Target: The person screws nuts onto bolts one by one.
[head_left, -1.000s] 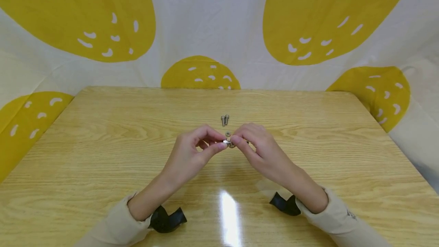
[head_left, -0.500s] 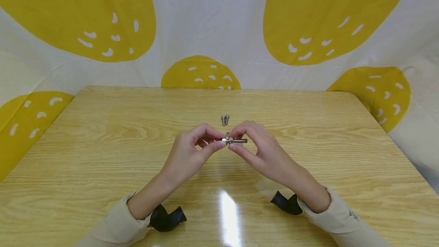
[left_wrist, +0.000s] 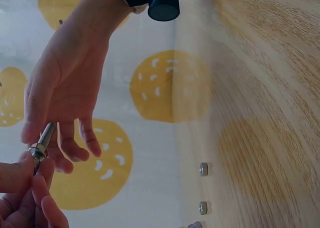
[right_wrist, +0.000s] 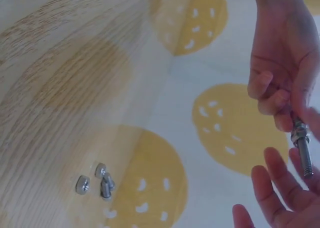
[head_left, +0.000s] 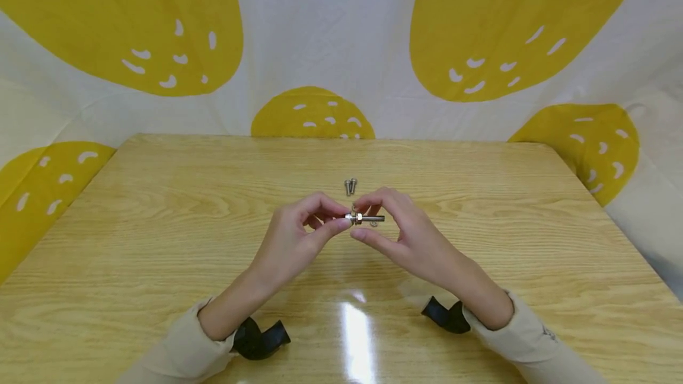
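In the head view my left hand [head_left: 299, 236] pinches one end of a silver bolt [head_left: 373, 218] between thumb and fingers, above the table. The bolt lies level, its threaded end pointing right. A hex nut [head_left: 359, 218] sits around it, close to the left fingertips; the right wrist view shows this nut [right_wrist: 300, 134] too. My right hand [head_left: 408, 236] is around the bolt with thumb and forefinger apart, one on either side of the nut. A gap shows between them and the nut. The left fingers hide the gripped end of the bolt.
Two bolts [head_left: 350, 186] lie side by side on the wooden table [head_left: 187, 224], beyond the hands. Two loose nuts, one nearer [right_wrist: 82, 184] and one farther [right_wrist: 100, 169], lie by them. A fruit-patterned cloth [head_left: 325, 28] hangs behind the table.
The right thumb and forefinger turned at the nut and then spread apart from it, uncovering the nut and bolt shaft. My left hand keeps its pinch, nearly still.
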A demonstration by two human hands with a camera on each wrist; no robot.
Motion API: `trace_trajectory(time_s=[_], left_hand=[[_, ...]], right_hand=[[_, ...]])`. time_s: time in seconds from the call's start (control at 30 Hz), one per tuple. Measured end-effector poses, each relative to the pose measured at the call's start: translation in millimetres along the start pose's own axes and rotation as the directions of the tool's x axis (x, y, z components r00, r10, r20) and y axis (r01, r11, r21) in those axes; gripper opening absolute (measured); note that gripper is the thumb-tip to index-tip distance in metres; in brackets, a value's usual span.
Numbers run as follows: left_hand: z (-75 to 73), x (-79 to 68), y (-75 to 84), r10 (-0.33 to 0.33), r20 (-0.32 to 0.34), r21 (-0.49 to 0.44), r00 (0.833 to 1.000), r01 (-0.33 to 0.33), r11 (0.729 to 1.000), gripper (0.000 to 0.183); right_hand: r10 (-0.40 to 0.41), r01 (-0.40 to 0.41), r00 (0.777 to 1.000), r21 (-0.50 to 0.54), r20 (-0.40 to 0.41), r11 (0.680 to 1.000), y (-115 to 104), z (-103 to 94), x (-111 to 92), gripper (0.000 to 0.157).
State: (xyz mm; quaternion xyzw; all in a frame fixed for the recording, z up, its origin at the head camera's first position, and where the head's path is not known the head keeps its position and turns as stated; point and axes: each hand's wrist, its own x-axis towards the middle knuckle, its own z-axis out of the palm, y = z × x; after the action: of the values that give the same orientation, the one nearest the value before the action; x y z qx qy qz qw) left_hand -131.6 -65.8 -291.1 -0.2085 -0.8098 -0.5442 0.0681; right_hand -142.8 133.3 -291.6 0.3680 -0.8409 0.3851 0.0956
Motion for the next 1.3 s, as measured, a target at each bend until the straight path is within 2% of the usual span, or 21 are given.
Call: trace_trajectory(time_s=[0.13,0.27,0.47,0.67,0.73,0.8,0.9,1.0,1.13,1.3], left_hand=[[-0.3,0.2,-0.1,-0.007,0.003,-0.004,1.0,0.007,1.0,0.009],[-0.2,0.2,0.2,-0.009,0.004,-0.016,1.0,0.009,1.0,0.009],[0.6,0.5,0.3,-0.003,0.011,-0.03,1.0,0.004,1.0,0.009],[1.1,0.8,-0.4,0.001,0.012,-0.029,1.0,0.0,1.0,0.008],[0.8,0.8,-0.9,0.005,0.009,-0.022,1.0,-0.005,1.0,0.008],[0.2,0.9,-0.9,0.007,0.004,-0.016,1.0,-0.007,1.0,0.008],[0.1,1.1,-0.9,0.006,0.003,-0.011,1.0,-0.006,1.0,0.009],[0.2,1.4,-0.8,0.001,0.006,-0.013,1.0,-0.001,1.0,0.009],[0.3,1.3,-0.6,-0.006,0.009,-0.022,1.0,0.006,1.0,0.009],[1.5,0.6,-0.3,0.007,0.019,-0.026,1.0,-0.007,1.0,0.009]], right_hand=[[-0.094,0.094,0.994,-0.005,-0.046,0.996,2.7,0.4,1.2,0.028],[-0.137,0.136,0.988,-0.015,-0.07,0.991,5.7,2.0,1.6,0.022],[-0.112,0.111,0.992,-0.016,-0.051,0.994,5.7,3.6,2.2,0.006],[0.01,-0.011,1.0,-0.028,-0.026,1.0,1.5,0.3,1.1,0.02],[0.015,-0.016,1.0,-0.023,-0.027,1.0,0.5,-0.9,1.0,0.03],[-0.025,0.024,0.999,-0.017,-0.037,1.0,0.6,-1.5,1.6,0.034],[-0.108,0.107,0.992,-0.017,-0.06,0.994,1.7,-0.9,2.7,0.029],[-0.157,0.156,0.985,-0.013,-0.073,0.988,3.3,-0.3,2.9,0.026],[-0.166,0.166,0.983,-0.014,-0.075,0.986,4.2,0.4,2.6,0.021],[-0.135,0.134,0.989,-0.026,-0.056,0.991,4.2,1.8,2.8,0.004]])
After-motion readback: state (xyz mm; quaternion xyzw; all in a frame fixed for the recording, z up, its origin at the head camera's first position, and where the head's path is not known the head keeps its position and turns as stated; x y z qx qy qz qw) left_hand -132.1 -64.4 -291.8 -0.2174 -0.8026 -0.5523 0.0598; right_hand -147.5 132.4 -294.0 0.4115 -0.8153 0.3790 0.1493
